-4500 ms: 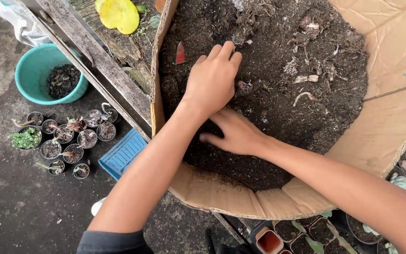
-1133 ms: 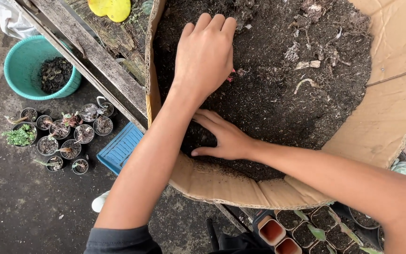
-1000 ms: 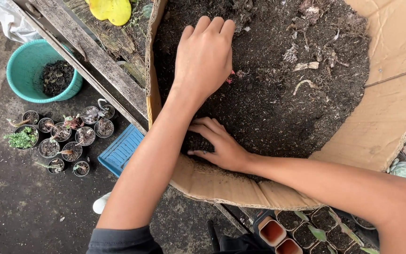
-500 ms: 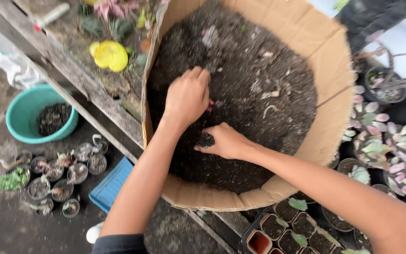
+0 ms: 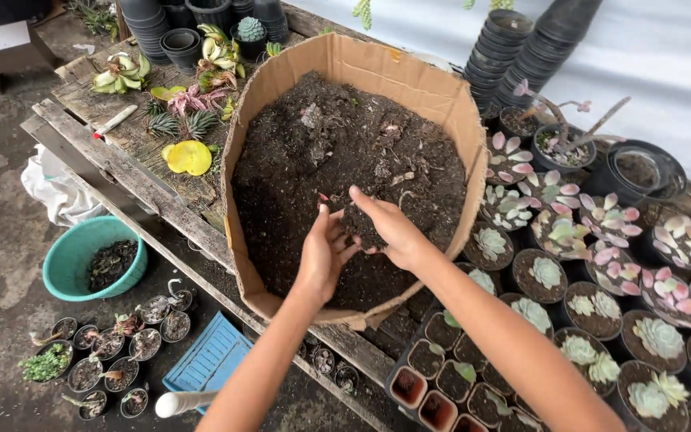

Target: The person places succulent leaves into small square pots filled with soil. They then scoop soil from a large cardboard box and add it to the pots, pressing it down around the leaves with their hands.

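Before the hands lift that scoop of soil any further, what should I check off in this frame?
1. Both hands cupped together: ok. The left hand and right hand meet around a clump of soil.
2. Scoop held over the cardboard box: ok, so spills would fall back in.
3. Soil leaking between fingers: cannot tell, dark soil lies behind them.
4. Box seated on the wooden bench: cannot tell; its near edge reaches the bench's front.
5. Succulent pots to the right stand close beside the box: ok, apart from the hands.
6. Teal basin on the ground, away from the hands: ok.
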